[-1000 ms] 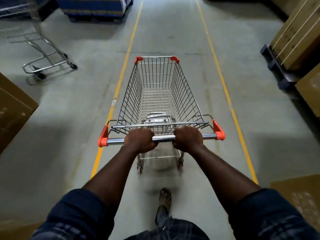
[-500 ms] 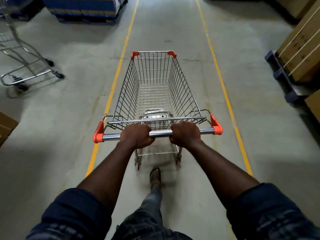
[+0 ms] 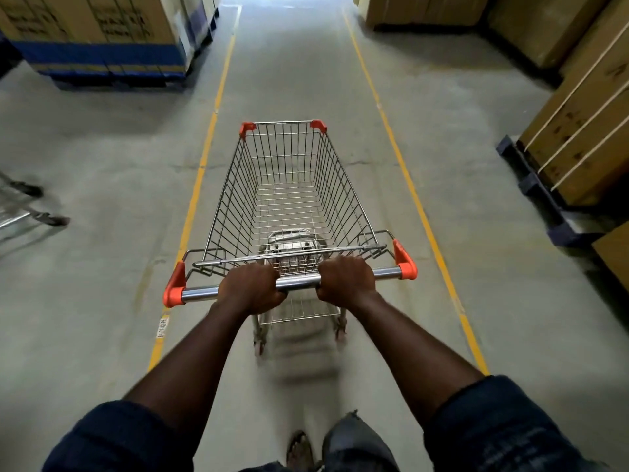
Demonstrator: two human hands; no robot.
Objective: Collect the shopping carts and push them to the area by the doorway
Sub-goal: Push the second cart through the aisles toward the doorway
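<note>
An empty wire shopping cart (image 3: 289,185) with orange corner caps stands straight ahead of me in the aisle, between two yellow floor lines. Its chrome handle bar (image 3: 299,282) has orange ends. My left hand (image 3: 253,287) is closed around the bar left of centre. My right hand (image 3: 345,279) grips it right of centre. A second cart (image 3: 20,212) shows only its wheels and lower frame at the left edge.
Blue-wrapped pallets of cartons (image 3: 102,35) stand at the far left. Strapped brown cartons on dark pallets (image 3: 578,148) line the right side. The concrete aisle runs ahead toward a bright opening (image 3: 289,0). My sandalled foot (image 3: 299,449) is under the cart's rear.
I have walked forward with the cart. The second cart has slid back toward the left edge, the stacks at the far end have come closer, and the view has tilted up the aisle.
</note>
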